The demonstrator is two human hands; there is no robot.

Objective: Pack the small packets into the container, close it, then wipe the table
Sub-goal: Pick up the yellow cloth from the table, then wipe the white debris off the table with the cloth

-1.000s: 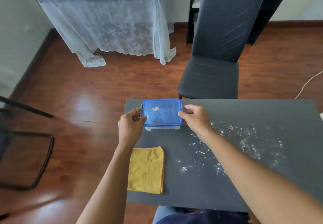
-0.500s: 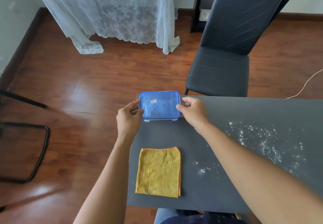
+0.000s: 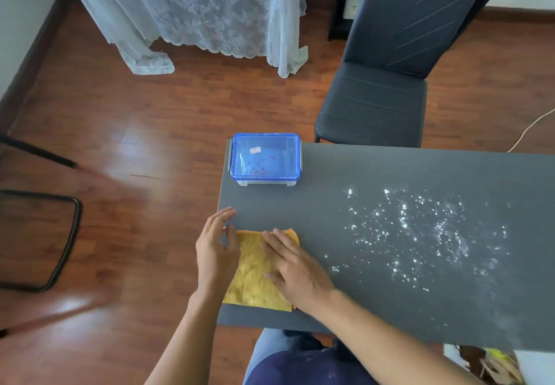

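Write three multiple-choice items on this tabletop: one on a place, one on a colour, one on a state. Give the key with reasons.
1. Where does the clear plastic container with the blue lid stand on the dark grey table?
A. far left corner
B. near right corner
C. on the cloth

2. What colour is the square woven cloth?
A. green
B. yellow
C. white

3. What is the state of the right hand?
A. gripping the lid
B. raised off the table
C. lying flat on the cloth

Key: 1 A, it sits at the table's far left corner, apart from the cloth; 2 B, the fabric is yellow-orange; 3 C, its open palm rests on the cloth, with the left hand at the cloth's left edge.
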